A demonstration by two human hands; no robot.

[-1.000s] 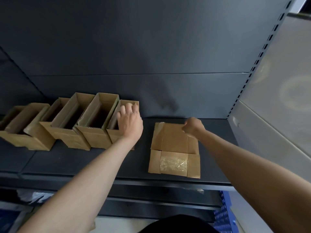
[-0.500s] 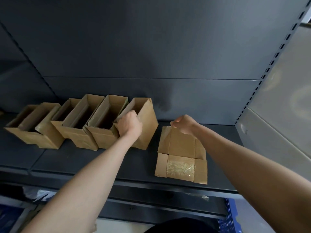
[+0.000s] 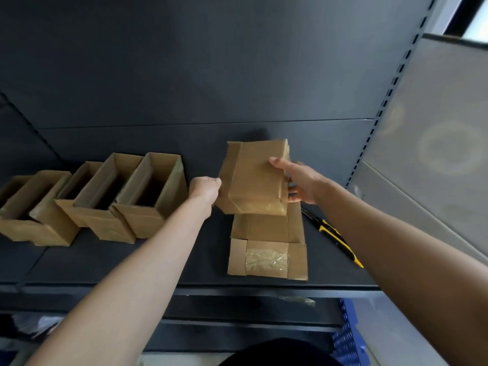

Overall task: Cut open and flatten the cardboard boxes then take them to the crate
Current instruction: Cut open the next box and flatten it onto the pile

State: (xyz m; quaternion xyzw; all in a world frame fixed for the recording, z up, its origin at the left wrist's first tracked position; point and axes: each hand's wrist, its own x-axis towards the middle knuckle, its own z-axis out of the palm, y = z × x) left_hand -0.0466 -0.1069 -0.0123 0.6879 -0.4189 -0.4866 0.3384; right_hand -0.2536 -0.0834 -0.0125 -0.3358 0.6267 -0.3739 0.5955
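Above the dark shelf (image 3: 79,262), left grip (image 3: 204,187) and right grip (image 3: 301,183) clasp one box (image 3: 253,180) between them; edge-held, it may drop onto the flattened box (image 3: 266,249) beneath.

Nothing legible shows anywhere. The raised box (image 3: 253,178), the flattened box (image 3: 266,249) lying near the front edge of the shelf (image 3: 132,262), and the open boxes (image 3: 144,220) in a row toward the shelf's left end all have plain brown faces with only clear tape on them. Any marking on the yellow-and-black utility knife (image 3: 333,234) by the shelf's right end is too small to make out.
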